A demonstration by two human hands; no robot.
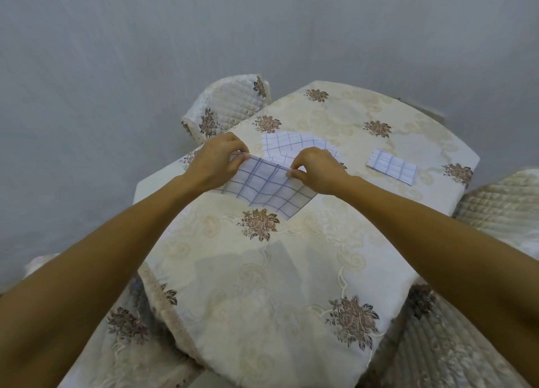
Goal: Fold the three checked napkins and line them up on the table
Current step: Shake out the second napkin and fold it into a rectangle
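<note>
The left hand (215, 161) and right hand (316, 170) each pinch the far edge of one checked napkin (267, 191), which hangs between them down to the counter (291, 256).

A table (291, 285) under a cream floral cloth (364, 105) carries three checked napkins. A folded one (392, 166) lies far right; an unfolded one (291, 144) lies far centre, a third (268, 192) nearer.

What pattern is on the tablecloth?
Cream tablecloth with brown flower bunches, seen in the head view.
</note>
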